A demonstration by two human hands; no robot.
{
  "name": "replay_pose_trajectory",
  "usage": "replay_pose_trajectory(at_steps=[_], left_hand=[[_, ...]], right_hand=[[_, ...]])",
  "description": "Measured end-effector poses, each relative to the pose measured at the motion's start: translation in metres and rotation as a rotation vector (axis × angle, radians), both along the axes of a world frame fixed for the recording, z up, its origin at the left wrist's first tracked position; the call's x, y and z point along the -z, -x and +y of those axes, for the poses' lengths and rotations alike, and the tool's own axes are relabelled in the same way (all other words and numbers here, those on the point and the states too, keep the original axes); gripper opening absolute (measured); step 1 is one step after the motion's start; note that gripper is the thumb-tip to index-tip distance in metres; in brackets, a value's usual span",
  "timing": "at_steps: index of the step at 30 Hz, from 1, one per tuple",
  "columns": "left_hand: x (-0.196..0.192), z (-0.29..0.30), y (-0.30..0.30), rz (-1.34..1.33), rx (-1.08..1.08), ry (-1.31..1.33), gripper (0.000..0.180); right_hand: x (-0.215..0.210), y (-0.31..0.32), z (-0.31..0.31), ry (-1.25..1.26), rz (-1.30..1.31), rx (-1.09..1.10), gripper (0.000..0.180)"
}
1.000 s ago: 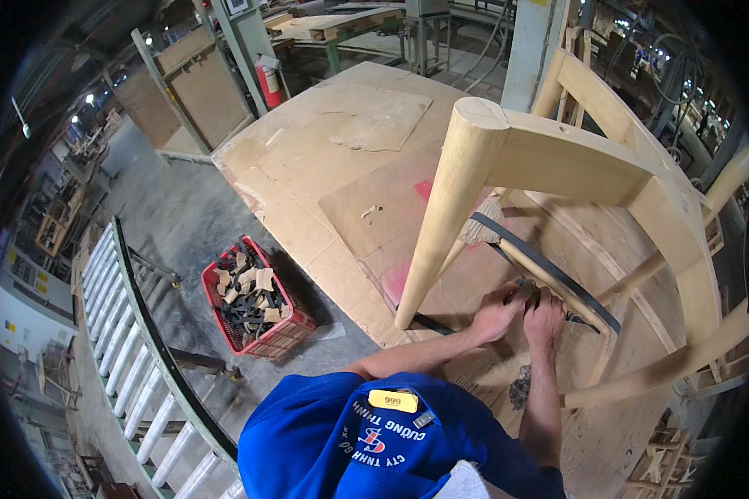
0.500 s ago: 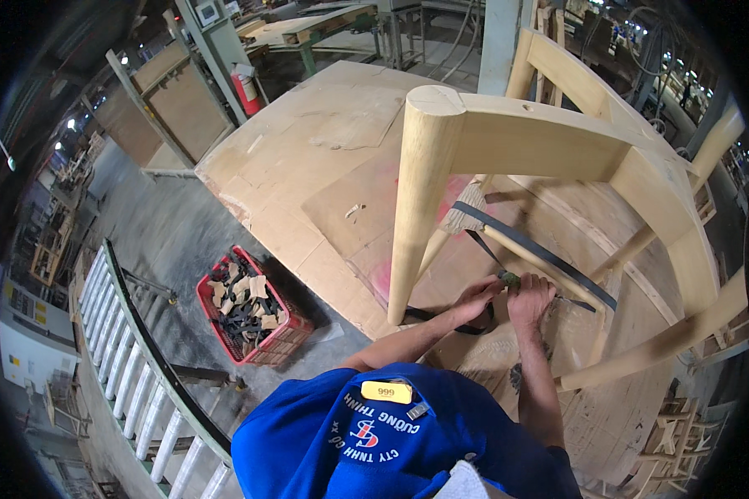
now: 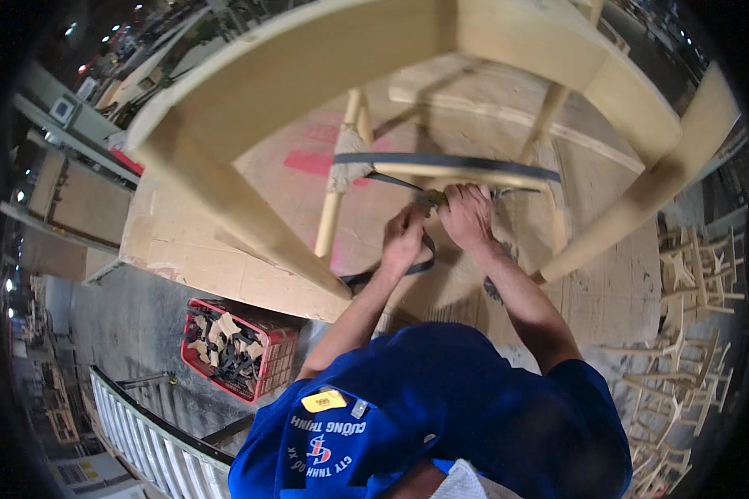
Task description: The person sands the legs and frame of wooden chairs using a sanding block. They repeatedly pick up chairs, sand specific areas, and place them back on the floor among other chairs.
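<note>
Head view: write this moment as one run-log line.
left hand: at greenish tool | right hand: gripping it | dark strap: across wooden frame

Both hands work on the near side of the long dark strap (image 3: 449,160): here's the left hand (image 3: 403,238), fingers bent, its bare forearm (image 3: 356,309) slanting in from the left; and the right hand (image 3: 468,217), curled tight, knuckles up, nearer that strap, its forearm (image 3: 526,298) angling in from the right.

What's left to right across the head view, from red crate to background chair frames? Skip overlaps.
Red crate → pale corrugated pad on the frame joint → left hand → right hand → background chair frames.
</note>
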State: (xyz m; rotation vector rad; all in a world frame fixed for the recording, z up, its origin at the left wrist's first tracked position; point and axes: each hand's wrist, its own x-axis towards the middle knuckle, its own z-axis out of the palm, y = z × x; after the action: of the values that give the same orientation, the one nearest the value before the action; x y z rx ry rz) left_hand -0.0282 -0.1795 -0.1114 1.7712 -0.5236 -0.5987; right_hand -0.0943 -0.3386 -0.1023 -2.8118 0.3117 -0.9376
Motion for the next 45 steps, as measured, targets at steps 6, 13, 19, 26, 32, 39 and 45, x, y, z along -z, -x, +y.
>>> replay_pose_trajectory(at_steps=[6,13,19,26,32,39,45], left_hand=[[0.068,0.000,0.017,-0.426,0.030,0.144,0.033],[0.114,0.012,0.064,-0.142,0.275,0.150,0.027],[0.087,0.027,0.056,0.406,0.149,0.332,0.037],[0.046,-0.006,0.026,0.150,0.249,0.069,0.048],[0.072,-0.054,-0.023,0.036,-0.377,0.030,0.050],[0.193,-0.016,-0.137,-0.157,-0.790,-0.325,0.032],[0.171,0.014,-0.172,-0.031,-1.197,-0.241,0.028]], right_hand=[[0.034,0.015,-0.012,0.106,0.185,-0.070,0.017],[0.066,0.094,-0.010,0.045,0.315,-0.083,0.020],[0.043,0.120,-0.004,-0.007,0.369,-0.048,0.023],[0.025,0.119,0.008,-0.017,0.233,-0.108,0.020],[0.045,0.143,0.014,-0.181,0.256,-0.183,0.022],[0.063,0.173,0.040,-0.560,0.315,-0.308,0.018],[0.041,0.209,0.036,-0.952,0.473,-0.145,0.022]])
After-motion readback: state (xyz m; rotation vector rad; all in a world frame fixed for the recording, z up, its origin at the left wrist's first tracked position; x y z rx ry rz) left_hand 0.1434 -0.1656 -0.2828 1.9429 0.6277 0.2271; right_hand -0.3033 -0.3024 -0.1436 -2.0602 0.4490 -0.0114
